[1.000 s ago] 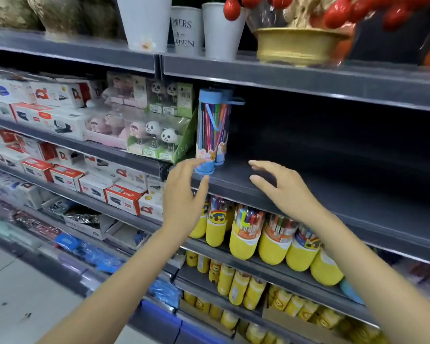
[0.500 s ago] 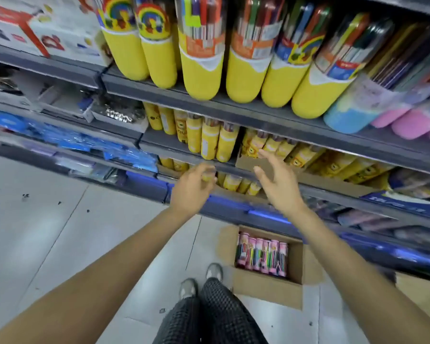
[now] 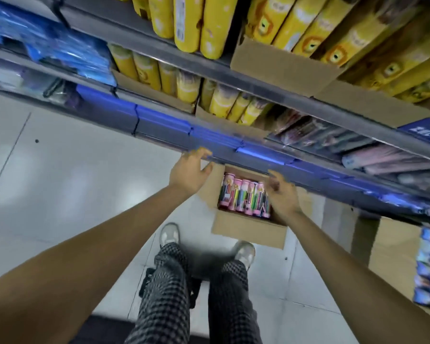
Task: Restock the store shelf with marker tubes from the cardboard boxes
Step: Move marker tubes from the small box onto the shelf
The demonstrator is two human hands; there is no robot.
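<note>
Reaching down toward the floor, the person's two hands hang apart over an open cardboard box (image 3: 248,230) that sits on the pale tiles just past their grey shoes (image 3: 169,233). The left hand (image 3: 188,173) has its fingers loosely spread and holds nothing; it hovers by the box's far left corner, close under the blue-edged lip of the lowest shelf (image 3: 164,121). The right hand (image 3: 283,194) is also empty, fingers relaxed though blurred, and covers the box's right side. Between the hands a row of pink marker tubes (image 3: 243,198) lies side by side inside the box, untouched. Beyond the hands, the shelves above hold yellow tubes (image 3: 186,21), some in brown cardboard trays (image 3: 278,63). Checked trousers (image 3: 164,294) fill the space nearer than the hands.
</note>
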